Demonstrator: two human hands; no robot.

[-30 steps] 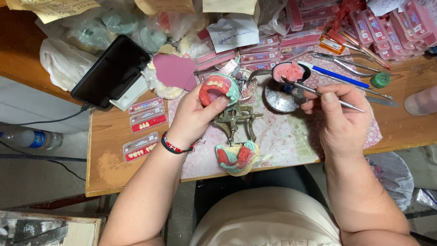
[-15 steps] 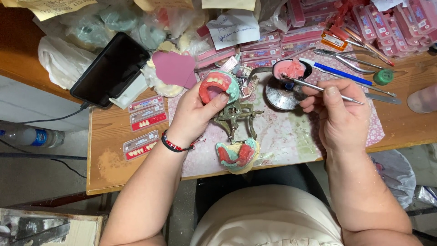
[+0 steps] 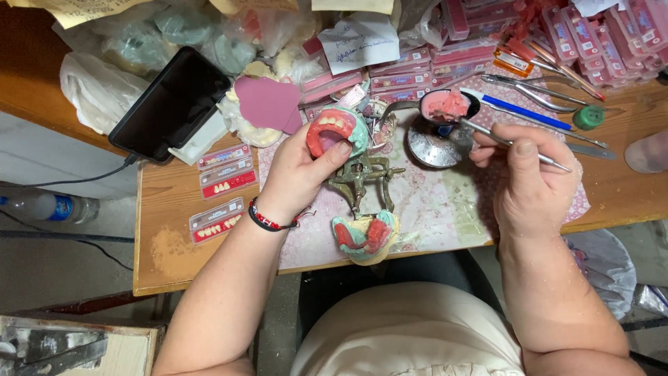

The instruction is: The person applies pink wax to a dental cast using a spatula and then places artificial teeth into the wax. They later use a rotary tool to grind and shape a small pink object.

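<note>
Head view: two hands (image 3: 299, 170) (image 3: 532, 177), two denture models (image 3: 334, 131) (image 3: 365, 235).

Left forearm rising from 7 o'clock toward the centre, bare, with a red and black band around the wrist. Left hand (image 3: 296, 174) raised at about 11 o'clock from the middle, palm turned inward, fingers curled and closed in a grip, thumb (image 3: 332, 157) stretched up toward 1 o'clock and pressed flat against what it holds. Right forearm climbing from 5 o'clock, bare, bent slightly inward at the wrist. Right hand (image 3: 532, 177) at 2 o'clock from the middle, back facing up, fingers bunched toward 10 o'clock in a pen-like pinch, thumb (image 3: 523, 154) laid on top. Hands well apart, at nearly the same height.
</note>
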